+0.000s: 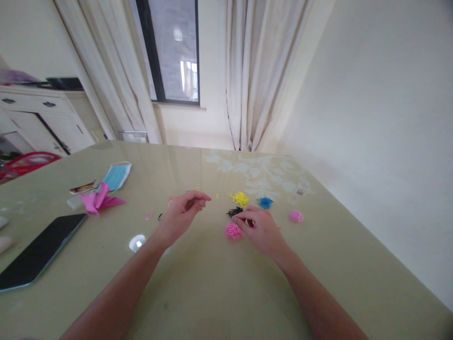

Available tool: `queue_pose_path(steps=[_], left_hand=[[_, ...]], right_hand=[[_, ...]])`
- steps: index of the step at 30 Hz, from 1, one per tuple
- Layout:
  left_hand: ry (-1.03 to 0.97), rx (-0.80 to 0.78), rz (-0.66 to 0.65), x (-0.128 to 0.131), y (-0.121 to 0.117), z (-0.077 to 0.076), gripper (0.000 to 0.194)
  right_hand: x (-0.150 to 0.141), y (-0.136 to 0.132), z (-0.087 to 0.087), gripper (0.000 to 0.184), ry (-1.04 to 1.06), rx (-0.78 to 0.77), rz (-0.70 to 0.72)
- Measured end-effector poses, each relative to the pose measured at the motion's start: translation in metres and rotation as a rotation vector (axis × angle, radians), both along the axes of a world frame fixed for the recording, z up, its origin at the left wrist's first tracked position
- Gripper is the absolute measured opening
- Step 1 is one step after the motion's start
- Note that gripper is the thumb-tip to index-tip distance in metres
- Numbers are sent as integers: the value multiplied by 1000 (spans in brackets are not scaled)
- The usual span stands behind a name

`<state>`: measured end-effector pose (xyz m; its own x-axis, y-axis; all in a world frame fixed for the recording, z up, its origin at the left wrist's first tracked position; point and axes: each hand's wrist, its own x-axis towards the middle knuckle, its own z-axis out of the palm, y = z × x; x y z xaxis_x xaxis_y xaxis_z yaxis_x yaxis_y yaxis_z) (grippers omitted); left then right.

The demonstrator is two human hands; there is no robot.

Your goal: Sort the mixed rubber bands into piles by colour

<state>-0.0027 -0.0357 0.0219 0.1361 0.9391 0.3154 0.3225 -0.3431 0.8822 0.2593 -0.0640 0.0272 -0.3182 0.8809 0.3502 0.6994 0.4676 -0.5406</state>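
Observation:
My right hand (260,229) reaches into a pile of black rubber bands (234,211), its thumb and index finger pinched at the pile's near edge. Whatever lies between those fingertips is too small to make out. Just below is a heap of pink rubber bands (233,231), partly beside the same hand. Yellow bands (239,198) and blue bands (264,203) lie in separate piles behind. My left hand (184,210) hovers over the table to the left, index finger stretched out and the others loosely bent, with nothing visible in it.
A glass-topped table (212,293) carries everything. Leftward lie a phone-like black slab (38,250), a pink folded paper bird (101,200), a blue face mask (117,177) and a shiny round piece (137,242). A pink lump (296,216) and a clear container (300,191) stand rightward.

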Motion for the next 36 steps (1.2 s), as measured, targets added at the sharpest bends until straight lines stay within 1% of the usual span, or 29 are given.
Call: queue_pose_path(steps=[2,4,6,8,10,12,13,17,21,27,36], left_hand=[[-237,-40,-55,8,-9,6,22],[-433,-88,-94,16,-17,10,28],[-555,-147,-141,23,-23,11,32],[-596,-193,-192,27,-27,11,32],[-582,-214,-229,29,-30,10,28],[-542,-230,-258,31,-31,10,25],[-522,-239,-273,32,-32,11,23],[-490,-274,-334,35,-35,16,23],[-484,-283,-344,36,-36,19,26],[-463,-269,-337,36,-35,17,26],[-395,-230,-322,34,-35,13,30]], right_hand=[[-3,-4,2,21,59,27,15],[-7,-9,3,19,123,58,34],[-10,-13,3,19,180,105,57],[-12,-18,4,16,235,165,87],[-14,-22,5,17,289,227,114],[-16,-25,6,23,336,277,129],[-17,-26,7,23,356,299,135],[-18,-28,11,10,401,346,168],[-18,-28,11,11,419,327,168],[-17,-28,11,9,428,305,166],[-14,-27,13,13,421,248,162]])
